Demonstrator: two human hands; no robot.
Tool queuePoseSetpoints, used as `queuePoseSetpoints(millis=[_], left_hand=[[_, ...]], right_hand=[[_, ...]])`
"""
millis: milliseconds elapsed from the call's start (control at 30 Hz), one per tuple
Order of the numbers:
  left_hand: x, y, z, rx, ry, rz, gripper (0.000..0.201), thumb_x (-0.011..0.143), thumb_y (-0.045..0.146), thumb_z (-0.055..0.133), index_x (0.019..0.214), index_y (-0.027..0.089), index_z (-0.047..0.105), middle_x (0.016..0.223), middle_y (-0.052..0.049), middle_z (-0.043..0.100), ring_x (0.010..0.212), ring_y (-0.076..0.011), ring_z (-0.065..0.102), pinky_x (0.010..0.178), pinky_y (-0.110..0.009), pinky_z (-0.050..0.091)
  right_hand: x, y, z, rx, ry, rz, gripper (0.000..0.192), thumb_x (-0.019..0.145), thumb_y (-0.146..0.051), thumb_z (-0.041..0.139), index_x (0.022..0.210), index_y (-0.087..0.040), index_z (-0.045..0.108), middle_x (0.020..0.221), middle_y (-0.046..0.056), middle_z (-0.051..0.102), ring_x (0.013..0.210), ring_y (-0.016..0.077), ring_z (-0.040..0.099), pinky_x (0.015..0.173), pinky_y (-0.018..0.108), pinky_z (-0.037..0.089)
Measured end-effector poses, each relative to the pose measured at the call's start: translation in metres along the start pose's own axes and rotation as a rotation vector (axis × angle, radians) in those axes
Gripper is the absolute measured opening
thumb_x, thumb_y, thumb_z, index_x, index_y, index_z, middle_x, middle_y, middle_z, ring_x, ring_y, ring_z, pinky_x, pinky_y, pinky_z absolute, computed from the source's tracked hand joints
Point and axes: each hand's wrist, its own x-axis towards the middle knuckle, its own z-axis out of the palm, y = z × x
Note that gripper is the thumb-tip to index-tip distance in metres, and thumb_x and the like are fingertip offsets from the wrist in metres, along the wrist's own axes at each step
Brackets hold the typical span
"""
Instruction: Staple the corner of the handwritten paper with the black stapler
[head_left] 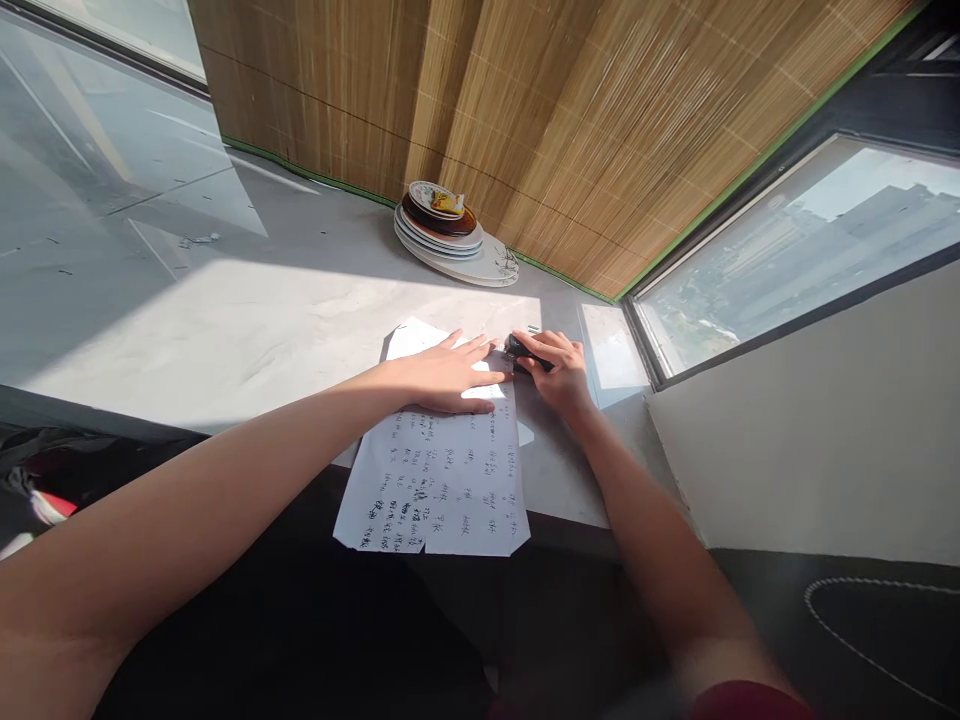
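White paper [427, 490] covered in handwriting lies on the ledge, its lower part reaching past the front edge toward me. My left hand [450, 375] rests flat on its upper part, fingers spread and pointing right. Wrapped in my right hand [559, 370] is a small black stapler [527, 349], its front end at the paper's upper right edge, close to my left fingertips. The fingers of my right hand hide much of the stapler. I cannot tell whether the paper is one sheet or several.
Stacked plates [442, 240] stand at the back against a bamboo blind [525, 120]. Loose staples [534, 329] lie just beyond my right hand. A window [795, 250] and a white wall [825, 430] bound the right side. Bright sun falls across the ledge [300, 320].
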Motion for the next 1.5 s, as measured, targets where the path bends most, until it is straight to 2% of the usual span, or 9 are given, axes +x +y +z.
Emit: queuePoseSetpoints(millis=[367, 533, 667, 767, 967, 1133, 1200, 1367, 1500], left_hand=[[0.0, -0.002, 0.0, 0.036, -0.012, 0.041, 0.075, 0.098, 0.078, 0.052, 0.167, 0.048, 0.049, 0.183, 0.005, 0.032, 0.174, -0.0309, 0.008, 0.14, -0.059, 0.001], [0.0, -0.005, 0.003, 0.026, 0.014, 0.065, 0.075, 0.099, 0.079, 0.052, 0.166, 0.048, 0.051, 0.184, 0.005, 0.029, 0.174, -0.0331, 0.009, 0.14, -0.06, 0.002], [-0.002, -0.005, 0.002, 0.055, 0.007, 0.051, 0.076, 0.1, 0.081, 0.049, 0.167, 0.045, 0.051, 0.185, 0.002, 0.026, 0.173, -0.0366, 0.009, 0.139, -0.063, 0.006], [-0.002, -0.004, 0.0, 0.077, -0.01, 0.045, 0.08, 0.1, 0.082, 0.048, 0.169, 0.043, 0.049, 0.186, 0.003, 0.021, 0.174, -0.0348, 0.008, 0.139, -0.061, 0.005], [-0.004, 0.001, -0.004, 0.093, -0.044, 0.013, 0.093, 0.102, 0.081, 0.044, 0.179, 0.03, 0.029, 0.187, -0.003, 0.007, 0.175, -0.0328, 0.003, 0.141, -0.057, 0.0], [-0.003, 0.002, -0.003, 0.082, -0.032, -0.013, 0.096, 0.1, 0.075, 0.051, 0.181, 0.038, 0.015, 0.186, 0.003, 0.013, 0.175, -0.0298, 0.005, 0.142, -0.055, 0.001], [-0.003, 0.002, -0.003, 0.113, -0.031, -0.016, 0.096, 0.1, 0.077, 0.049, 0.181, 0.036, 0.018, 0.186, 0.002, 0.013, 0.175, -0.0295, 0.006, 0.142, -0.054, 0.002], [-0.003, 0.004, -0.005, 0.154, -0.047, -0.032, 0.103, 0.1, 0.082, 0.043, 0.179, 0.018, 0.027, 0.186, -0.009, 0.01, 0.174, -0.0334, 0.007, 0.142, -0.051, 0.003], [-0.005, 0.007, -0.009, 0.173, -0.005, -0.022, 0.098, 0.097, 0.084, 0.047, 0.175, 0.025, 0.039, 0.186, -0.008, 0.022, 0.171, -0.0389, 0.018, 0.141, -0.056, 0.007]], right_hand=[[-0.002, -0.014, -0.008, -0.119, -0.052, -0.05, 0.038, 0.109, -0.031, 0.06, 0.143, -0.041, 0.075, 0.115, 0.006, 0.079, 0.104, 0.0307, 0.062, 0.094, 0.048, 0.04], [-0.001, -0.016, -0.005, -0.157, -0.067, -0.076, 0.041, 0.108, -0.027, 0.058, 0.143, -0.042, 0.075, 0.112, 0.007, 0.078, 0.103, 0.0313, 0.061, 0.093, 0.048, 0.04], [-0.002, -0.016, -0.003, -0.111, -0.025, -0.056, 0.043, 0.106, -0.026, 0.06, 0.142, -0.042, 0.076, 0.113, 0.006, 0.079, 0.104, 0.0305, 0.063, 0.094, 0.048, 0.045], [-0.004, -0.007, -0.002, -0.019, 0.049, 0.002, 0.042, 0.105, -0.027, 0.061, 0.142, -0.039, 0.077, 0.115, 0.007, 0.079, 0.104, 0.0293, 0.066, 0.094, 0.047, 0.05], [0.0, 0.02, -0.003, 0.078, 0.202, 0.128, 0.039, 0.1, -0.032, 0.069, 0.137, -0.03, 0.079, 0.099, 0.008, 0.076, 0.093, 0.0272, 0.07, 0.091, 0.045, 0.059], [0.002, 0.02, -0.004, 0.092, 0.202, 0.148, 0.04, 0.099, -0.037, 0.07, 0.138, -0.03, 0.079, 0.096, 0.007, 0.074, 0.09, 0.0259, 0.07, 0.09, 0.044, 0.06], [0.002, 0.018, -0.005, 0.092, 0.193, 0.149, 0.04, 0.099, -0.036, 0.07, 0.138, -0.03, 0.078, 0.098, 0.007, 0.074, 0.09, 0.0261, 0.07, 0.089, 0.044, 0.061], [0.002, 0.017, -0.005, 0.113, 0.191, 0.158, 0.038, 0.099, -0.036, 0.07, 0.136, -0.029, 0.079, 0.099, 0.007, 0.075, 0.09, 0.0259, 0.07, 0.089, 0.044, 0.06], [0.002, 0.016, -0.006, 0.153, 0.184, 0.17, 0.039, 0.099, -0.038, 0.071, 0.137, -0.029, 0.079, 0.103, 0.007, 0.076, 0.093, 0.0261, 0.071, 0.091, 0.045, 0.06]])
